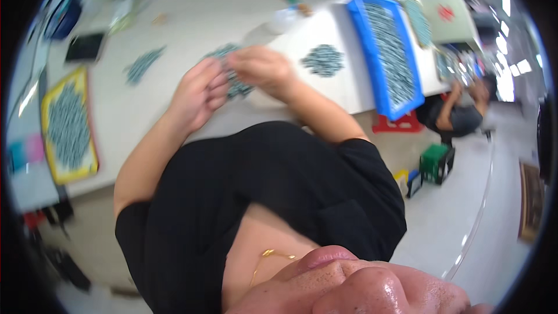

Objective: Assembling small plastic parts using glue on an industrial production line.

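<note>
Over the white table (pixel 157 96), my left hand (pixel 200 93) and my right hand (pixel 263 70) are close together, nearly fingertip to fingertip. Both have their fingers curled into a pinch. Whatever is between the fingertips is too small and blurred to make out. Directly beneath them is a heap of small slim grey-green pieces (pixel 238 89), partly covered by the hands. To the right of my right hand is a rounded pile of similar pieces (pixel 323 60). A narrower, elongated pile (pixel 143 65) lies to the left of my left hand.
At the far left a yellow-rimmed tray (pixel 94 139) holds many such pieces. A long blue tray (pixel 417 75), also filled, stands at right. A dark flat device (pixel 85 47) and a translucent container (pixel 283 21) lie farther back. Another person (pixel 459 110) sits beyond the blue tray.
</note>
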The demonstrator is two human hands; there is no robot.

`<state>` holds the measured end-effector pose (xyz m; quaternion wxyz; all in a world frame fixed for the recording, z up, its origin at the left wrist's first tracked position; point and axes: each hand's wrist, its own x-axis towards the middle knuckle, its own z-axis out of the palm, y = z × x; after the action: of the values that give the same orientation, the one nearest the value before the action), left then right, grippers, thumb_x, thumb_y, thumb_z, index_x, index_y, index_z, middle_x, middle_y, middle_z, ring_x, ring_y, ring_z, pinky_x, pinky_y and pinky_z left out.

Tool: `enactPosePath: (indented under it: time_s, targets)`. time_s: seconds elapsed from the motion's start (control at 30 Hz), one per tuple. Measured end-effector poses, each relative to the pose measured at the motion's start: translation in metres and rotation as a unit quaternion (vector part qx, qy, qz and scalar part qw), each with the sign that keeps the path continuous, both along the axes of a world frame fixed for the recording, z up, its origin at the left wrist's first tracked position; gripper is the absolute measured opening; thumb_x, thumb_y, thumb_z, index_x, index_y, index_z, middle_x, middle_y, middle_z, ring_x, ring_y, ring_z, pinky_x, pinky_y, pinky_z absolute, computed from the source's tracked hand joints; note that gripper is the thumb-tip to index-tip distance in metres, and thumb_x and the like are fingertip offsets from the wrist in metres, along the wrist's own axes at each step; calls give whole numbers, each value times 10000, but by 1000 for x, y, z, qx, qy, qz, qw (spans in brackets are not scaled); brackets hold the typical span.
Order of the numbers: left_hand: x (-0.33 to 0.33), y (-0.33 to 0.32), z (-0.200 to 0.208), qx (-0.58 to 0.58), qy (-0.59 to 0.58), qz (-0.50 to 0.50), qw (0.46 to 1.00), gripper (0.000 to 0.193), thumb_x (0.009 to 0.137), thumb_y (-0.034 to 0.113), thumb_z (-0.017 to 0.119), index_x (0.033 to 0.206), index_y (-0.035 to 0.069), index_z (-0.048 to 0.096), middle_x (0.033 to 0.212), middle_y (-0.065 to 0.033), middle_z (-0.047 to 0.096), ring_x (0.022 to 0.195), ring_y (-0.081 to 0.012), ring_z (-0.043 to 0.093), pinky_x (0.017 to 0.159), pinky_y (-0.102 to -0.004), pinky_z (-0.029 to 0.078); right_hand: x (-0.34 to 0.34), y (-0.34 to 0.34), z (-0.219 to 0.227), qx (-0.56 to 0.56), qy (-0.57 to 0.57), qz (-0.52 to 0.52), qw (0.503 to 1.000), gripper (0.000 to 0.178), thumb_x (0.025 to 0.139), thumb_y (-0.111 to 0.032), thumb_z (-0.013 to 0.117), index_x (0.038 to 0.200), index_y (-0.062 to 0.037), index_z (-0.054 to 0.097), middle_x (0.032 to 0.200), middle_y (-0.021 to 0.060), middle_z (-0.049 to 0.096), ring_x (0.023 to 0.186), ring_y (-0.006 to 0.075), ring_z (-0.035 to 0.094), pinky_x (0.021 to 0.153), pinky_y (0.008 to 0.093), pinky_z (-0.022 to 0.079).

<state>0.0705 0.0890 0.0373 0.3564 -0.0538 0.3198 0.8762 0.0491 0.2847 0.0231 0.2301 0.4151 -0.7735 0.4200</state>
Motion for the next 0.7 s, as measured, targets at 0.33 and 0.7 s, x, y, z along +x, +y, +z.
enactPosePath:
  time_s: [0.33, 0.7]
  targets:
    - [1, 4, 3, -105, 86, 64, 989, 152, 989, 202, 451, 879, 100, 425, 639, 50, 341, 495, -28, 279, 395, -175, 211, 3, -6, 12, -65, -148, 7, 987, 174, 746, -40, 729, 915, -29, 688, 921, 102, 681, 837, 257, 660, 753, 331, 534]
    - [2, 5, 5, -173, 189, 72, 964, 183, 993, 212, 445, 861, 99, 390, 641, 33, 375, 470, -36, 298, 376, -181, 226, -2, -12, 8, -132, -158, 45, 977, 143, 732, -16, 723, 869, -16, 681, 892, 96, 685, 838, 243, 655, 739, 328, 532]
